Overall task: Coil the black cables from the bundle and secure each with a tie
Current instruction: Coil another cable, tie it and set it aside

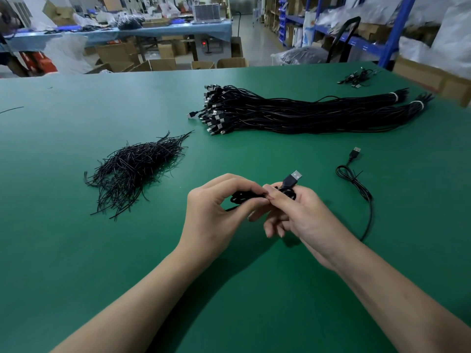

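Green table (76, 250), coiled cable (240, 198) pinched between left hand (216, 212) and right hand (305, 215), bundle (293, 115) beyond

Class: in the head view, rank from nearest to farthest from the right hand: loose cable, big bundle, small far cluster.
From the right hand:
1. loose cable, just to its right.
2. big bundle, ahead, mid-table.
3. small far cluster, far right edge.

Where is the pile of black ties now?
In the head view, the ties lie on the table, left of the bundle and beyond the left hand.
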`<control>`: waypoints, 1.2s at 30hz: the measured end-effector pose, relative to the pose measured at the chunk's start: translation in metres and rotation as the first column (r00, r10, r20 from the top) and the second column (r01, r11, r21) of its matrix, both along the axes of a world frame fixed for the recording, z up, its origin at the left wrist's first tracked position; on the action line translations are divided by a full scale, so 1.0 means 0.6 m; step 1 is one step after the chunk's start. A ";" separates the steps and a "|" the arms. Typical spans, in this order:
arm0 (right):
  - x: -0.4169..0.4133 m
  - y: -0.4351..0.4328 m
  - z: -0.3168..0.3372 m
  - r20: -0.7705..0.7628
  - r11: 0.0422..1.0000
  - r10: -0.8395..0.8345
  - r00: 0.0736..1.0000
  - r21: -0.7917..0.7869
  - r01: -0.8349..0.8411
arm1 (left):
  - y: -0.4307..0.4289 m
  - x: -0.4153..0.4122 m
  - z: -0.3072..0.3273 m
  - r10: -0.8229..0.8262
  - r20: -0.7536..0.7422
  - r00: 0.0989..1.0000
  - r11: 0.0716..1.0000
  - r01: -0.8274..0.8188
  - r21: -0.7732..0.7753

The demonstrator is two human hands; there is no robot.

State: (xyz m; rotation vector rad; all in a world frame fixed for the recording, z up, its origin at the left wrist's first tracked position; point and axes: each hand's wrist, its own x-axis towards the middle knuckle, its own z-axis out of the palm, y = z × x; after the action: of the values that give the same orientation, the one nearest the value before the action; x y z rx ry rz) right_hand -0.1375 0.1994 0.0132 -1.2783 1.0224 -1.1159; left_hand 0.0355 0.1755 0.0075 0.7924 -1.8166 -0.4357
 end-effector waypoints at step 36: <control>0.005 0.000 -0.008 -0.186 0.982 -0.152 0.971 -0.139 0.128 | -0.009 -0.001 -0.004 0.105 0.126 0.986 0.964 -0.070 -0.255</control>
State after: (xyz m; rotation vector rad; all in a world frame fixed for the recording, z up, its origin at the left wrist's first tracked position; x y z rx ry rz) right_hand -0.1342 0.1991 0.0086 -1.4573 1.2201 -1.1950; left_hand 0.0350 0.1699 0.0051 0.7382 -1.9109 -0.0915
